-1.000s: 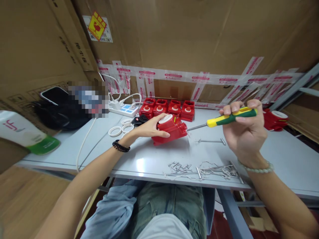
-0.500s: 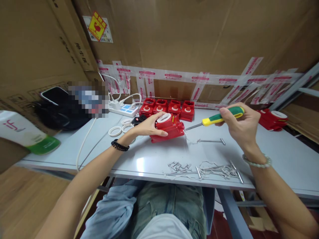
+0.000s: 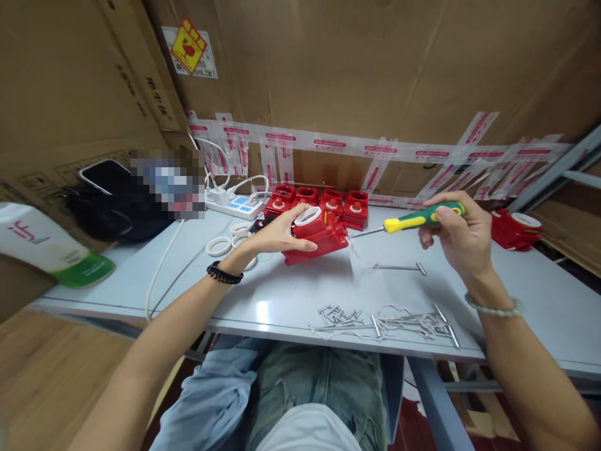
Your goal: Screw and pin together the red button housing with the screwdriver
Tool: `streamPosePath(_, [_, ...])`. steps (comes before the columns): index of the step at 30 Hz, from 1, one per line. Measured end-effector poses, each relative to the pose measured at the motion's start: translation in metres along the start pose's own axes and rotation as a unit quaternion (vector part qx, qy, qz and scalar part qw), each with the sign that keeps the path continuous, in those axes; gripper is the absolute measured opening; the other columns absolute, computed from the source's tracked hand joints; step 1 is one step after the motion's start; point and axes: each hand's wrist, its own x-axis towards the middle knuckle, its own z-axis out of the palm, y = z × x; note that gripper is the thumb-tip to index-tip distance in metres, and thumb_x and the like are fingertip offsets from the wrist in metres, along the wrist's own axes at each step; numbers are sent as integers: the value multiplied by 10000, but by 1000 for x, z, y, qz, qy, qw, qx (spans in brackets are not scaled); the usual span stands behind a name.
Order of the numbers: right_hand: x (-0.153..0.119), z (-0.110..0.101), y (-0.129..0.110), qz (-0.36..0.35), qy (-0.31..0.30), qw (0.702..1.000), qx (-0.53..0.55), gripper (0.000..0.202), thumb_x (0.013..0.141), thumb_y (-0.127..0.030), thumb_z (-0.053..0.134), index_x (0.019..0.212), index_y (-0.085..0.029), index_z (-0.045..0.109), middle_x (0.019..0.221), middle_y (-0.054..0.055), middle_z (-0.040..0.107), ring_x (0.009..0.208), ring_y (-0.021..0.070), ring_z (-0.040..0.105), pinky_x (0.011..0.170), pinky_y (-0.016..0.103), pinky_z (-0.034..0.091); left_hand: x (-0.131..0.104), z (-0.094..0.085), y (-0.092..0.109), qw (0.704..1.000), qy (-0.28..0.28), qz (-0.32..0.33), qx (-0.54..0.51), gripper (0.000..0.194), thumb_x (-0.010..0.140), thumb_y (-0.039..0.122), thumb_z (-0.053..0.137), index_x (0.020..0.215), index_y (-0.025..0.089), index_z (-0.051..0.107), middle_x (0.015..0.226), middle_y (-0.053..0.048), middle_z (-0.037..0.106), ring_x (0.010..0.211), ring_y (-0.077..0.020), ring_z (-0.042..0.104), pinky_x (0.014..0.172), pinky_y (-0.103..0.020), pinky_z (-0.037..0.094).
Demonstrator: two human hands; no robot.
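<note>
Cardboard boxes (image 3: 375,56) wall the back and left, taped seam along the bottom. Grey table (image 3: 291,300) in front of them. Black bag (image 3: 117,213) with a phone on it at far left, power strip (image 3: 237,205) next to it. Row of four red housings (image 3: 319,202) at the back edge, one more at far right. Left hand (image 3: 277,235) pins a red housing (image 3: 319,235) to the table centre, fingers closed over its left side. Right hand (image 3: 462,235) has fingers wrapped around a screwdriver (image 3: 413,220), tip at the housing's right end. White rings (image 3: 230,241) sit left of it; T-pin (image 3: 399,267) and loose screws (image 3: 338,313) near the front edge.
</note>
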Motion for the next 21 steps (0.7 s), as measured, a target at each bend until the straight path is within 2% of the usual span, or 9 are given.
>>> streamPosePath(1, [-1, 2, -1, 3, 12, 1000, -16, 70, 814, -283, 645, 814, -214, 642, 478, -73, 494, 338, 114, 457, 339, 268, 336, 0, 0, 0, 1000, 1, 5, 2, 738, 634, 526, 793, 1223, 192, 500, 1231, -98, 595, 1113, -306, 595, 982, -450, 467])
streamPosePath(5, [-3, 7, -5, 9, 55, 979, -198, 393, 880, -383, 594, 540, -193, 548, 383, -35, 444, 368, 88, 385, 402, 270, 297, 1, 2, -2, 1000, 0, 18, 24, 741, 616, 513, 808, 1222, 198, 524, 1262, -91, 587, 1164, -321, 568, 1019, -447, 444])
streamPosePath(7, [-3, 7, -5, 12, 61, 967, -246, 411, 877, -398, 587, 526, -186, 551, 409, -18, 477, 405, 90, 411, 430, 270, 315, 1, 2, -2, 999, 1, 18, 31, 739, 626, 516, 802, 1229, 195, 521, 1277, -93, 584, 1174, -321, 563, 1023, -439, 445])
streamPosePath(9, [-2, 5, -2, 16, 48, 977, -208, 260, 849, -364, 602, 662, -186, 626, 457, -24, 526, 419, 101, 464, 440, 266, 362, 1, 2, -3, 999, 5, 8, 33, 753, 636, 525, 792, 1246, 189, 507, 1292, -98, 578, 1177, -322, 564, 1021, -442, 449])
streamPosePath(11, [-1, 4, 1, 27, 13, 994, -104, 119, 793, -291, 620, 863, -198, 647, 522, -40, 578, 445, 125, 535, 450, 271, 432, 1, 1, -4, 1000, 4, -4, 31, 771, 640, 531, 784, 1268, 190, 496, 1312, -103, 569, 1190, -330, 560, 1028, -460, 446])
streamPosePath(14, [0, 3, 3, 63, -42, 997, 7, 221, 730, -251, 657, 940, -200, 610, 563, -35, 630, 462, 154, 593, 444, 291, 493, 1, 1, -7, 999, 11, -21, 31, 848, 617, 532, 792, 1321, 187, 470, 1386, -130, 519, 1265, -359, 508, 1077, -499, 401])
streamPosePath(17, [0, 4, 1, 78, -44, 995, -32, 194, 777, -358, 694, 772, -185, 608, 472, -24, 592, 406, 142, 565, 436, 279, 471, 2, 1, -10, 999, 14, -33, 30, 895, 609, 521, 796, 1351, 165, 445, 1428, -164, 479, 1312, -379, 462, 1105, -536, 359])
streamPosePath(20, [-1, 6, -1, 62, -24, 986, -152, 472, 857, -456, 631, 493, -173, 529, 384, -4, 502, 381, 87, 473, 435, 247, 393, 3, 2, -11, 999, 8, -37, 31, 881, 604, 518, 799, 1336, 163, 462, 1414, -165, 492, 1305, -383, 468, 1101, -549, 357])
streamPosePath(21, [-1, 7, -1, 64, -15, 983, -172, 515, 870, -471, 614, 463, -170, 519, 385, 2, 498, 383, 78, 455, 431, 244, 377, 3, 2, -10, 999, 9, -37, 31, 874, 601, 524, 800, 1327, 167, 470, 1413, -161, 494, 1304, -382, 470, 1102, -544, 359])
